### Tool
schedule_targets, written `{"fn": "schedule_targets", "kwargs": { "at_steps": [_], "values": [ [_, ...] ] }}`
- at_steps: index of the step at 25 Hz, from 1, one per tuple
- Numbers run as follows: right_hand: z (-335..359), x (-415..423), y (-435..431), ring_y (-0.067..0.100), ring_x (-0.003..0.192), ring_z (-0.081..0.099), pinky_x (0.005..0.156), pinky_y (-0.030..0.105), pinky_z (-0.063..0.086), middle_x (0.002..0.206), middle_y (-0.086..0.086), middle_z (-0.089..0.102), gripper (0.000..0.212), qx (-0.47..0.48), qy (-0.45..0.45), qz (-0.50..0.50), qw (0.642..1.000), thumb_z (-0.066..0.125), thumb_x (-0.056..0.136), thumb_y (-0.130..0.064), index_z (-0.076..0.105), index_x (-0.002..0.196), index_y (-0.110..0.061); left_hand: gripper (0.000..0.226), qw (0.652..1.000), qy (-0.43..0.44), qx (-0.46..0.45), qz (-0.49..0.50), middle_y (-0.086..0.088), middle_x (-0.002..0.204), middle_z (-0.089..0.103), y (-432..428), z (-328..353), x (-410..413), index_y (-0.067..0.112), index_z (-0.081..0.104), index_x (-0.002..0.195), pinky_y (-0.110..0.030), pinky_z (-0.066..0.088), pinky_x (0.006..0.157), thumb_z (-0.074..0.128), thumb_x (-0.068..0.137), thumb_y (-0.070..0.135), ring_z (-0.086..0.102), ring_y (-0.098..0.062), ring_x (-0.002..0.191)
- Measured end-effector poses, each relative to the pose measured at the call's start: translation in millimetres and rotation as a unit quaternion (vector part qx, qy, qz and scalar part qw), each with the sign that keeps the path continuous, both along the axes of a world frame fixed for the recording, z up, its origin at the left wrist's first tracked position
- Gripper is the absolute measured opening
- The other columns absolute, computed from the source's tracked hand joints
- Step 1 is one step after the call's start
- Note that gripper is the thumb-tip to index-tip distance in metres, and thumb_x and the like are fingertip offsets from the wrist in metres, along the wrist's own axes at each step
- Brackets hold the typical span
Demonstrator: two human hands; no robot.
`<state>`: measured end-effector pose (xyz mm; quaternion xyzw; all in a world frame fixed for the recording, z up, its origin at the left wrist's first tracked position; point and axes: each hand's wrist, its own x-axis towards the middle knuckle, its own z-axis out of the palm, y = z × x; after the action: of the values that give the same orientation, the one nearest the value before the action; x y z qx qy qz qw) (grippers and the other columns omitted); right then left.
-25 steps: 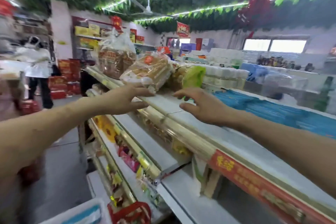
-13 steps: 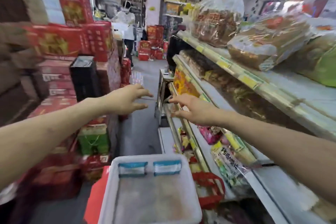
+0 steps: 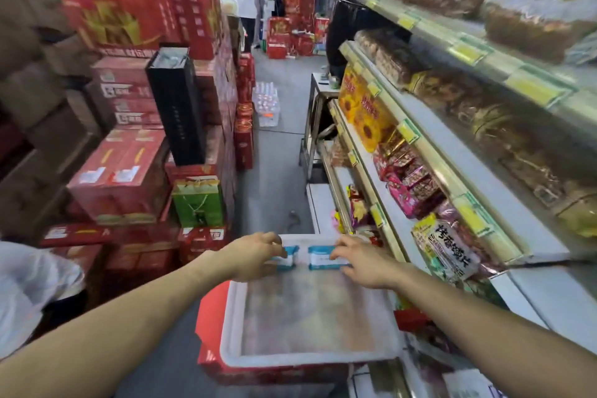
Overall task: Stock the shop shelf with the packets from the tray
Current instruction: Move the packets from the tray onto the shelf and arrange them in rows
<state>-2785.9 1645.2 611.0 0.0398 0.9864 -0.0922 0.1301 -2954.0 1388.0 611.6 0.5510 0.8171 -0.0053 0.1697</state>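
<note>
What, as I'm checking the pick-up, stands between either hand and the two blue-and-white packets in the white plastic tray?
Nothing visible. The left hand touches the left blue-and-white packet and the right hand touches the right blue-and-white packet in the white plastic tray.

Narrow aisle (image 3: 277, 152) of a small grocery shop: tiered shelves (image 3: 484, 178) edged with yellow price tags (image 3: 465, 53) and packed with bagged snacks (image 3: 410, 184) line 2 o'clock, while red gift cartons (image 3: 122, 171) stand stacked at 10 o'clock.

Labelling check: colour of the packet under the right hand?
The packet is blue and white; only the head view shows it.
</note>
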Motion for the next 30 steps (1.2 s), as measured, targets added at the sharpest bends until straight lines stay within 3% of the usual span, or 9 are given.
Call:
{"fn": "schedule_targets", "kwargs": {
  "at_steps": [4,7,10,13,18,21,24,27,30],
  "values": [
    [-21.5,9.6,-3.9,0.028,0.133,0.043,0.113,0.041,0.033,0.142,0.002,0.045,0.043,0.051,0.021,0.015,0.998,0.057,0.091,-0.029,0.063,0.133,-0.032,0.056,0.996,0.073,-0.048,-0.014,-0.008,0.15,0.043,2.3,-29.2,9.0,0.038,0.056,0.141,-0.045,0.042,0.106,0.046,0.087,0.043,0.047,-0.036,0.129],
    [-28.8,9.8,-11.3,0.029,0.124,0.045,0.108,0.047,0.037,0.121,0.002,0.049,0.046,0.09,0.029,0.026,0.995,0.058,0.085,-0.031,0.065,0.13,-0.034,0.052,0.991,0.119,-0.048,-0.031,-0.007,0.137,0.051,6.6,-39.0,9.6,0.036,0.064,0.132,-0.046,0.043,0.099,0.049,0.083,0.04,0.05,-0.037,0.119],
    [-32.5,12.0,-16.8,0.033,0.121,0.046,0.102,0.048,0.043,0.129,0.008,0.037,0.039,0.059,-0.004,0.016,0.998,0.056,0.089,-0.022,0.063,0.127,-0.027,0.049,0.985,0.155,-0.069,-0.038,-0.005,0.13,0.048,6.3,-49.6,11.0,0.028,0.065,0.129,-0.045,0.044,0.09,0.046,0.084,0.033,0.051,-0.035,0.108],
    [-41.9,14.3,-18.3,0.034,0.131,0.041,0.102,0.049,0.046,0.15,0.008,0.032,0.039,0.077,-0.053,0.029,0.995,0.053,0.092,-0.02,0.063,0.129,-0.025,0.044,0.986,0.143,-0.09,-0.012,-0.01,0.129,0.048,2.2,-56.2,14.1,0.017,0.062,0.132,-0.045,0.044,0.083,0.049,0.09,0.018,0.056,-0.036,0.102],
    [-44.5,10.5,-27.4,0.034,0.11,0.057,0.077,0.047,0.05,0.129,0.005,0.049,0.035,0.117,-0.018,0.025,0.993,0.044,0.098,-0.015,0.059,0.13,-0.016,0.041,0.996,0.082,-0.046,0.001,-0.009,0.119,0.056,4.1,-48.5,13.3,0.025,0.061,0.132,-0.043,0.037,0.065,0.054,0.094,0.012,0.065,-0.04,0.096],
    [-23.6,9.6,-26.9,0.033,0.1,0.063,0.065,0.044,0.046,0.124,0.002,0.049,0.024,0.087,0.002,0.019,0.996,0.048,0.099,-0.015,0.056,0.121,-0.022,0.035,0.999,0.026,-0.018,0.002,-0.003,0.117,0.057,3.0,-36.4,4.8,0.028,0.068,0.118,-0.042,0.051,0.076,0.055,0.091,0.009,0.065,-0.036,0.102],
    [7.9,9.3,-17.3,0.029,0.102,0.062,0.072,0.047,0.052,0.124,-0.006,0.05,0.029,0.027,0.026,0.018,0.999,0.056,0.094,-0.009,0.055,0.111,-0.032,0.049,1.0,-0.005,0.006,-0.015,0.006,0.125,0.06,3.8,-6.0,-9.2,0.041,0.066,0.122,-0.039,0.054,0.082,0.053,0.088,0.008,0.065,-0.027,0.106],
    [56.5,5.8,-4.8,0.022,0.11,0.061,0.086,0.047,0.053,0.125,-0.011,0.052,0.048,-0.02,0.024,0.018,0.999,0.057,0.09,-0.003,0.06,0.12,-0.041,0.058,0.998,-0.016,0.028,-0.045,0.011,0.127,0.059,13.4,45.4,-22.5,0.045,0.062,0.131,-0.036,0.053,0.087,0.055,0.089,0.006,0.062,-0.017,0.11],
    [131.6,5.7,10.2,0.009,0.111,0.054,0.093,0.03,0.046,0.127,-0.012,0.055,0.06,-0.041,0.026,0.01,0.999,0.056,0.091,-0.001,0.063,0.135,-0.043,0.056,0.995,-0.004,0.058,-0.083,0.016,0.123,0.057,33.2,111.8,-32.7,0.048,0.061,0.134,-0.03,0.048,0.09,0.061,0.092,0.01,0.058,-0.009,0.107]
  ]
}}
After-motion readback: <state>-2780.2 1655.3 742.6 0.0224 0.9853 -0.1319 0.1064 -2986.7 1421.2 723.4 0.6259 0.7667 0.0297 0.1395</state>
